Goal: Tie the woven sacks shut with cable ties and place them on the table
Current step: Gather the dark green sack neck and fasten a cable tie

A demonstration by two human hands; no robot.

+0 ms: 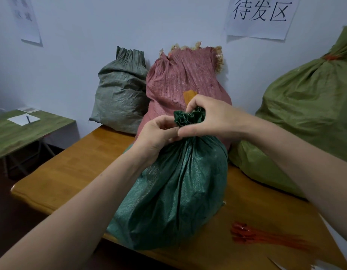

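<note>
Pale wall and an orange-brown wooden desk (pixel 71 172) are shown. Nearest the viewer, at the desk's right front, a bundle of red cable ties (pixel 266 238) is laid flat, well apart from both hands. Just left of it, a dark green woven sack (pixel 174 191) is stood upright at the desk's front edge, its mouth gathered into a ruffled neck (pixel 190 117).

The neck is gripped by the right hand (pixel 211 117), whose fingers are curled round it from the right. The left hand (pixel 159 135) is pressed against the neck from the left, fingers bent and pinching the gathered cloth just below the ruffle. Whether a tie is held between the fingers cannot be told.

Behind this sack, a pink woven sack (pixel 184 80) with a frayed top is stood against the wall, and a grey-green sack (pixel 120 94) is set beside it to the left. At the right, a large olive sack (pixel 305 114) is rested on the desk, its neck bound by a red tie (pixel 329 57).

To the far left, paper and a pen are laid on a small green folding desk (pixel 22 137). A paper sign (pixel 260 16) is fixed to the wall.
</note>
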